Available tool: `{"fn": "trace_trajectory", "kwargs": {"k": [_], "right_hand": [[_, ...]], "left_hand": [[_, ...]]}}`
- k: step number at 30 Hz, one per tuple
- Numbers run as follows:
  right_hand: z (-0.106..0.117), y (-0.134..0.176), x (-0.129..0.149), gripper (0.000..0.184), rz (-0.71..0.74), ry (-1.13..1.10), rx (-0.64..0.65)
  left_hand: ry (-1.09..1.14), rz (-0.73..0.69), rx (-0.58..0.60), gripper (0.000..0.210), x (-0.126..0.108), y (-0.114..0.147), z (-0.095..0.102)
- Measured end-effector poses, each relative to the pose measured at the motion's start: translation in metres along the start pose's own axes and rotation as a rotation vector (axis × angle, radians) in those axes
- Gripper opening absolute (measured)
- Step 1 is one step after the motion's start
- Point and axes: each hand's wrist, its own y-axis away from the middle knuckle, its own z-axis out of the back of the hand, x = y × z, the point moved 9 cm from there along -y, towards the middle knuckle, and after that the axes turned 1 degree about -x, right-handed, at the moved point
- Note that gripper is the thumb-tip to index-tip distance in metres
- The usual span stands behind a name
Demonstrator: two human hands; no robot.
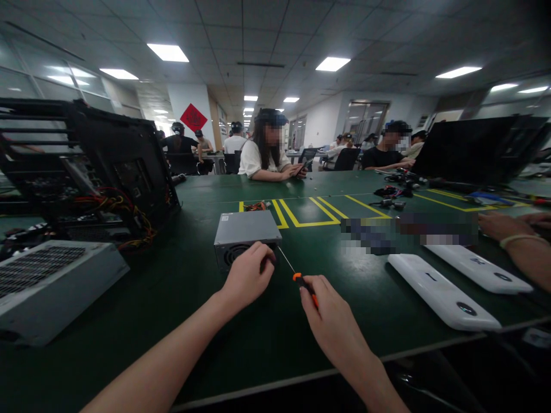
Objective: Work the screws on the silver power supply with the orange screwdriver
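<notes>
A grey metal power supply unit [247,228] sits on the green table in front of me, its fan grille partly behind my left hand. My left hand [252,269] is against the front face, fingers curled together near its right corner; whatever they pinch is hidden. In my right hand [329,307] is a screwdriver [297,277] with an orange and black handle. Its thin shaft slants up and left to the right front corner of the unit, beside my left fingertips. Whether the tip touches a screw cannot be made out.
An opened black computer case [124,166] with loose cables and a second power supply [60,287] stand left. At right lie two white devices [443,292], tangled cables [391,192], a monitor [465,149] and another person's hand [503,225]. A person [269,149] sits opposite.
</notes>
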Motion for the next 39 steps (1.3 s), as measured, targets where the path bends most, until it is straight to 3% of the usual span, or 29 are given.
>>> {"fn": "trace_trajectory", "kwargs": {"k": [3, 6, 10, 13, 18, 32, 39], "right_hand": [[-0.003, 0.001, -0.003, 0.033, -0.028, -0.052, -0.017], [-0.007, 0.004, -0.002, 0.036, -0.048, -0.136, -0.028], [0.001, 0.009, 0.009, 0.029, 0.064, -0.129, -0.189], [0.001, 0.010, 0.010, 0.028, 0.094, -0.053, -0.208], [-0.005, 0.009, 0.007, 0.034, 0.084, -0.035, -0.131], [-0.041, 0.018, -0.008, 0.029, -0.163, -0.522, 0.121], [-0.049, 0.019, 0.011, 0.027, -0.129, -0.585, 0.192]], "left_hand": [[0.355, 0.163, 0.164, 0.023, 0.014, 0.003, -0.034], [0.678, 0.315, 0.254, 0.032, 0.026, 0.005, -0.058], [0.953, 0.459, 0.262, 0.034, 0.034, 0.006, -0.066], [1.074, 0.511, 0.265, 0.032, 0.032, 0.007, -0.066], [1.162, 0.567, 0.257, 0.030, 0.028, 0.009, -0.065], [1.274, 0.664, 0.241, 0.028, 0.029, 0.011, -0.067], [1.151, 0.755, 0.397, 0.027, 0.043, 0.020, -0.075]]}}
